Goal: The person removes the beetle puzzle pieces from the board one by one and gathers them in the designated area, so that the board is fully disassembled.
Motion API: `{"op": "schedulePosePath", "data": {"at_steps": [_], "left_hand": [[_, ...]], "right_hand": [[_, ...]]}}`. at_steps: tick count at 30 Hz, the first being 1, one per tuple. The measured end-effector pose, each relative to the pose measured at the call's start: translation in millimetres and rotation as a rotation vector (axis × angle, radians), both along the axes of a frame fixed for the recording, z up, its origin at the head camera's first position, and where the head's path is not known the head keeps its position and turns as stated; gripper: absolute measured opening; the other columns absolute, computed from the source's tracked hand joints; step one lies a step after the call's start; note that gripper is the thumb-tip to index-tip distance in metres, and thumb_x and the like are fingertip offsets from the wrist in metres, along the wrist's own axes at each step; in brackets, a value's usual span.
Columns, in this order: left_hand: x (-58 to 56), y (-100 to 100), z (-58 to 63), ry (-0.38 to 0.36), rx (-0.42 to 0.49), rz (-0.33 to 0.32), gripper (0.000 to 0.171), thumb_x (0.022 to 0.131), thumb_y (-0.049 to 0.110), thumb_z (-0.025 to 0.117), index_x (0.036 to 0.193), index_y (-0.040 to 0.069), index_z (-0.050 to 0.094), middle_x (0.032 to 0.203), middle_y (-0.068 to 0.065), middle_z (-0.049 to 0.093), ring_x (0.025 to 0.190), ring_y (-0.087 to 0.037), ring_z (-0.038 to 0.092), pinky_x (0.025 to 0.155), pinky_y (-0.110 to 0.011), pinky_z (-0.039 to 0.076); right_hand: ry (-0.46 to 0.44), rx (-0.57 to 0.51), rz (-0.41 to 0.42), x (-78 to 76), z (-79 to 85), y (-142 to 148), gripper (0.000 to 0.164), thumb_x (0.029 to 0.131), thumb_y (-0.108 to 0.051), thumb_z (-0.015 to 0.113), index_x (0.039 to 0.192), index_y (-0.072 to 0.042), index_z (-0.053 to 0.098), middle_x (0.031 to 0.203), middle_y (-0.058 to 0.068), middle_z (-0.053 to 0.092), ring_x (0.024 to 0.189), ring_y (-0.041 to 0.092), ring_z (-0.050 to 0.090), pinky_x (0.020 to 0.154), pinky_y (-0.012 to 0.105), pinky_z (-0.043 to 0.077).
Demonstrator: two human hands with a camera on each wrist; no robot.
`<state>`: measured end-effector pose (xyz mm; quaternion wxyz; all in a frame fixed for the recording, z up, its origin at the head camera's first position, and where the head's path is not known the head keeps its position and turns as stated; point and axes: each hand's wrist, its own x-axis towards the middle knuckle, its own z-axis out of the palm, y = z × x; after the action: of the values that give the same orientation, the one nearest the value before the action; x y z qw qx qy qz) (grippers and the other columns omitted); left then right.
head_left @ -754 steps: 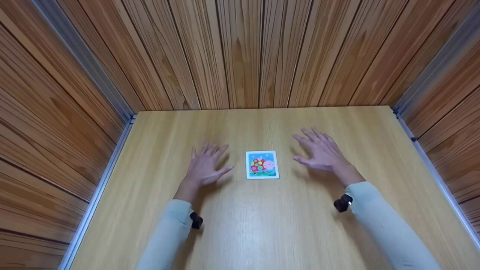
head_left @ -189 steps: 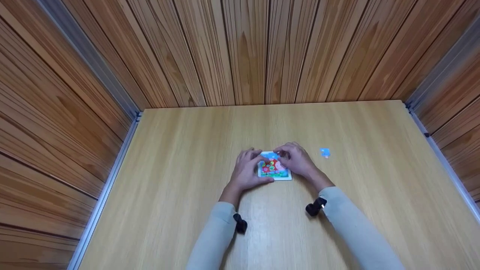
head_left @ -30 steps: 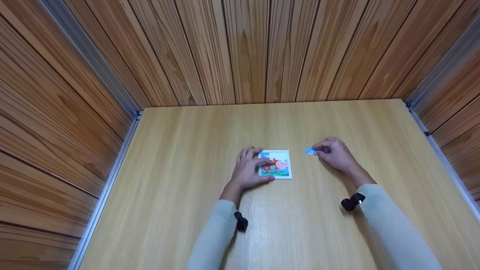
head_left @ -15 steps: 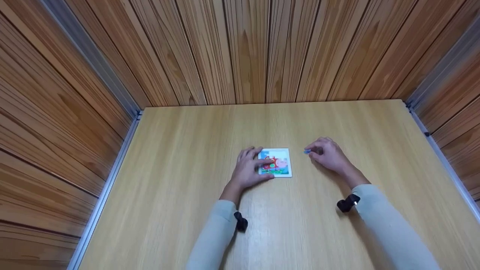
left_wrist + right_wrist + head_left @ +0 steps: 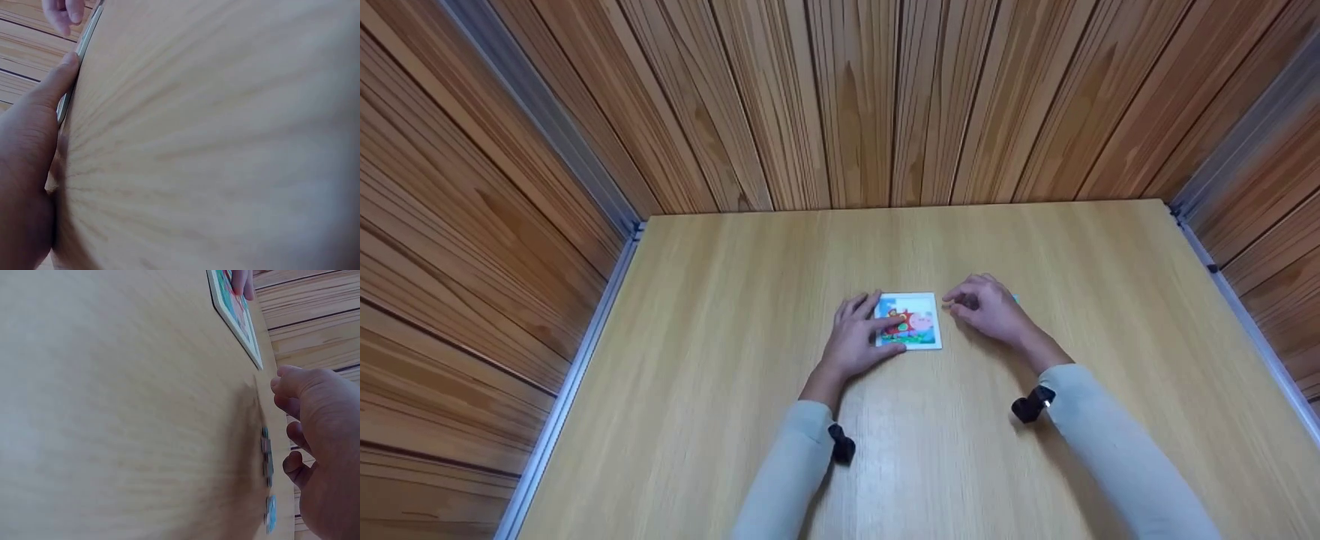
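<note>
A small square picture puzzle [image 5: 921, 324] in a white frame lies on the table. It shows a pink and red figure over green, and its top part is bare white. My left hand [image 5: 851, 341] grips it at the left, thumb at the near edge, index finger across the picture. My right hand [image 5: 988, 309] hovers just right of the frame, fingers bent, thumb and index tips close together, with nothing visible between them. In the right wrist view, loose puzzle pieces [image 5: 267, 458] lie on the table below that hand, with a blue piece [image 5: 271, 514] farther along.
The wooden table [image 5: 720, 300] reaches back to a wood-plank wall [image 5: 847, 112], with plank walls at both sides. Metal rails [image 5: 570, 375] run along the table's sides. A small black camera [image 5: 1031, 405] sits on each wrist.
Since the oldest frame, the puzzle's top pieces have come out. In the last second my right hand has left a blue piece on the table and moved left towards the frame. My left hand stays.
</note>
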<state>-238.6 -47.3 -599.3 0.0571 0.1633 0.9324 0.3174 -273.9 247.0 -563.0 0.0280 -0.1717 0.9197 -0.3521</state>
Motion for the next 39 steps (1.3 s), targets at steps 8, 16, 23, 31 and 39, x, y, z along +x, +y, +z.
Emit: {"op": "schedulePosePath", "data": {"at_steps": [8, 16, 23, 31, 39], "left_hand": [[1.3, -0.7, -1.3, -0.011, 0.01, 0.017, 0.056, 0.102, 0.057, 0.079, 0.154, 0.038, 0.07, 0.188, -0.005, 0.031, 0.176, -0.037, 0.021, 0.141, -0.067, 0.024], [0.0, -1.3, -1.4, -0.008, 0.016, 0.015, 0.057, 0.101, 0.056, 0.08, 0.153, 0.033, 0.072, 0.188, -0.006, 0.032, 0.175, -0.038, 0.022, 0.141, -0.068, 0.024], [0.5, -1.7, -1.1, 0.004, 0.02, 0.018, 0.057, 0.1, 0.055, 0.082, 0.149, 0.028, 0.073, 0.186, -0.009, 0.035, 0.174, -0.039, 0.024, 0.141, -0.067, 0.024], [-0.4, -3.3, -2.2, 0.039, 0.058, 0.003, 0.053, 0.099, 0.049, 0.085, 0.14, 0.018, 0.075, 0.183, -0.015, 0.041, 0.172, -0.042, 0.03, 0.142, -0.067, 0.021], [-0.2, -3.2, -3.2, 0.059, 0.066, -0.002, 0.05, 0.099, 0.05, 0.085, 0.137, 0.02, 0.077, 0.182, -0.015, 0.042, 0.171, -0.043, 0.031, 0.141, -0.068, 0.023]], "right_hand": [[-0.044, 0.011, 0.014, -2.3, 7.5, -20.2, 0.023, 0.108, -0.011, 0.072, 0.129, -0.011, 0.082, 0.125, 0.014, 0.074, 0.116, 0.031, 0.06, 0.098, 0.041, 0.047], [-0.039, 0.0, 0.05, -4.5, 10.1, -41.6, 0.025, 0.108, -0.007, 0.071, 0.132, -0.009, 0.08, 0.124, 0.015, 0.073, 0.116, 0.033, 0.065, 0.098, 0.042, 0.05], [-0.039, -0.037, 0.077, -4.8, 9.1, -55.4, 0.026, 0.108, -0.008, 0.072, 0.133, -0.009, 0.079, 0.124, 0.016, 0.072, 0.115, 0.033, 0.066, 0.099, 0.044, 0.054], [-0.023, -0.046, 0.091, -6.2, 3.8, -68.8, 0.031, 0.106, -0.008, 0.073, 0.136, -0.007, 0.077, 0.128, 0.017, 0.071, 0.122, 0.036, 0.066, 0.105, 0.051, 0.056], [-0.011, -0.084, 0.105, -8.0, -8.6, -78.3, 0.034, 0.106, -0.011, 0.073, 0.14, -0.008, 0.075, 0.131, 0.019, 0.068, 0.126, 0.039, 0.061, 0.109, 0.058, 0.055]]}}
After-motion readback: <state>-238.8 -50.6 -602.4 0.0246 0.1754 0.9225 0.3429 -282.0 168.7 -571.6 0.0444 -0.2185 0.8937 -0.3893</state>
